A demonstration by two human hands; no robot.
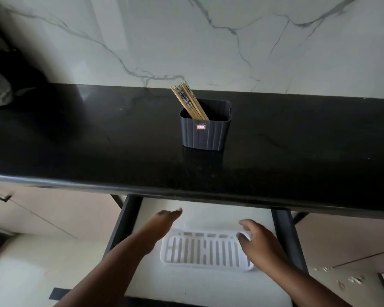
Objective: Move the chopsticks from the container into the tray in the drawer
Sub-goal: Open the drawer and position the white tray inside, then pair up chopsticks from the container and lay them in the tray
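Several wooden chopsticks (190, 100) lean to the left inside a dark ribbed container (205, 129) standing on the black countertop (98, 140). Below the counter edge the drawer (285, 235) is pulled out, and a white slotted tray (205, 251) lies on its pale floor. My left hand (162, 220) hovers over the drawer just left of the tray, fingers stretched forward and holding nothing. My right hand (256, 240) hangs over the tray's right end with fingers loosely bent, also holding nothing.
A marble-patterned wall (208, 41) rises behind the counter. A dark bag with a grey bundle (0, 85) sits at the counter's far left. Beige cabinet fronts (53, 213) flank the drawer, and tiled floor (20, 273) shows below.
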